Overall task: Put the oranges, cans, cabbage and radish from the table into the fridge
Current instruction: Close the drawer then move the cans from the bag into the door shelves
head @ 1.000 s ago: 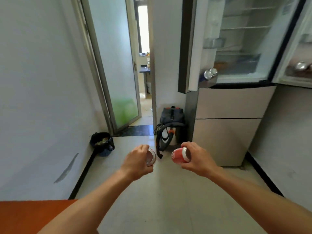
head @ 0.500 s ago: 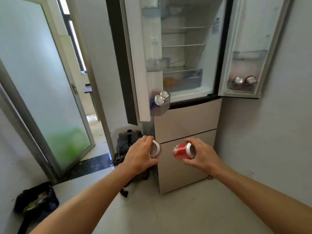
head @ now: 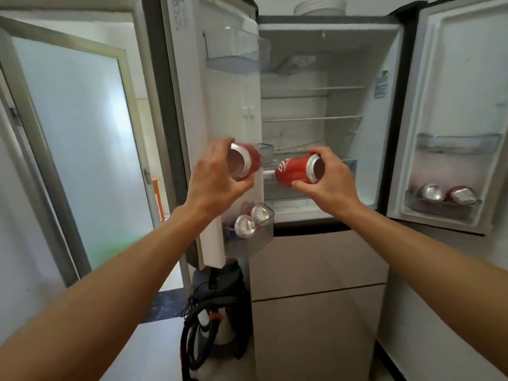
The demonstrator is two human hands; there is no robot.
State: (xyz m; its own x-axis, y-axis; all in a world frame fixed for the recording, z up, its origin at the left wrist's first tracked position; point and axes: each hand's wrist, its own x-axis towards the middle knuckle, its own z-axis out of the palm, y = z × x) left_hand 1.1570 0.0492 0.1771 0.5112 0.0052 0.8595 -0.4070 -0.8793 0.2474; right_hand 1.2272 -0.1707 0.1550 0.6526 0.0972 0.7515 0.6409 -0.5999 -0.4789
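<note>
I hold one red can in each hand. My left hand (head: 211,182) wraps the left can (head: 247,163), whose end faces me. My right hand (head: 330,182) grips the right can (head: 295,171) on its side between thumb and fingers. Both are raised in front of the open fridge (head: 343,64).

Just below my left grip, the left door bin (head: 247,244) already carries two stored cans (head: 244,225) standing close together. Well out to the right of my right grip, the right door bin (head: 445,209) holds another pair of cans (head: 433,192).

The risk I see is in the tipped cans. If I lower either one without righting it first, it may knock the cans already there or roll off a bin's edge. The left bin looks tight, so a third can could jam against its clear wall.

Compared with half a second ago, both hands are higher and closer in. They are now level with the open compartment rather than the drawer front (head: 316,257).
</note>
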